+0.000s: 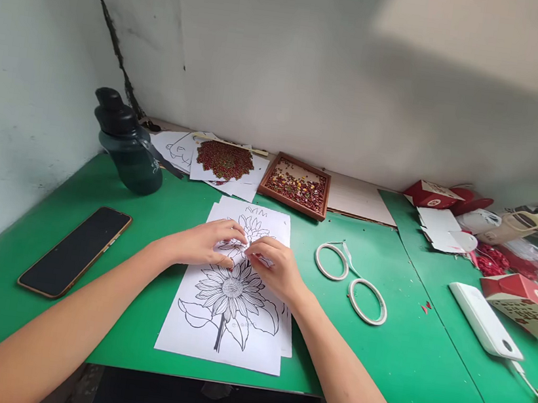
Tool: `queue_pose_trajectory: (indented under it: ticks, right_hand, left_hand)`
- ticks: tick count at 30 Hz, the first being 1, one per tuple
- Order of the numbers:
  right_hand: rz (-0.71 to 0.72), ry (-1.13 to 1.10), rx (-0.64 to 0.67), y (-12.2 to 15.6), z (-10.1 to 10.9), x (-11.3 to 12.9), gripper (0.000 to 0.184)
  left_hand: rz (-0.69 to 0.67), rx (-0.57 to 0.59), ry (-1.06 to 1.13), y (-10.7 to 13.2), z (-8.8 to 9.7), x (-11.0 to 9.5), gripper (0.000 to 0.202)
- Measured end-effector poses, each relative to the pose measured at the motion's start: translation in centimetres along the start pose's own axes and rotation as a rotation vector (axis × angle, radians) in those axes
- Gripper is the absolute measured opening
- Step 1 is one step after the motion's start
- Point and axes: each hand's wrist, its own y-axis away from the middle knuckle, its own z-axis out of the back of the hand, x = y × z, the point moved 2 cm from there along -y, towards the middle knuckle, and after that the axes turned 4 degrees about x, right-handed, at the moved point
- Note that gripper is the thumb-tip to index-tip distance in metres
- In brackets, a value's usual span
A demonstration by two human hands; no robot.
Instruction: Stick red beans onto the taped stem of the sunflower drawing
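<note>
A white sheet with a printed sunflower drawing lies on the green table, over at least one other sheet. On its upper part rests my left hand, with thumb and fingers apart. Close beside it, my right hand has its fingertips pinched together over the paper. Whatever is between those fingertips, if anything, is too small to make out. Both hands cover part of the upper flower. Two rolls of narrow white tape lie flat to the right of the sheet.
A wooden tray of mixed beans sits behind the sheet, near bean-covered paper. At left are a dark water bottle and a phone. A white power bank and red boxes stand at right.
</note>
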Motion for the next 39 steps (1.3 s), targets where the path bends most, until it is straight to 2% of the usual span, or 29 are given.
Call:
queue_pose_trajectory:
  ticks: [15, 23, 31, 39]
  right_hand:
    - [-0.046, 0.017, -0.051, -0.13, 0.23, -0.09, 0.019]
    - [-0.053, -0.009, -0.002, 0.17, -0.22, -0.43, 0.020]
    - [-0.056, -0.017, 0.004, 0.15, -0.18, -0.35, 0.021]
    - [-0.058, 0.010, 0.030, 0.08, -0.27, -0.07, 0.019]
  left_hand:
    - [0.026, -0.017, 0.000, -0.17, -0.05, -0.32, 0.038]
    - [-0.003, -0.048, -0.036, -0.27, -0.14, -0.55, 0.035]
    - [0.004, -0.020, -0.070, -0.13, -0.19, -0.57, 0.049]
    - [-0.013, -0.062, -0.121, -0.38, -0.61, -0.79, 0.039]
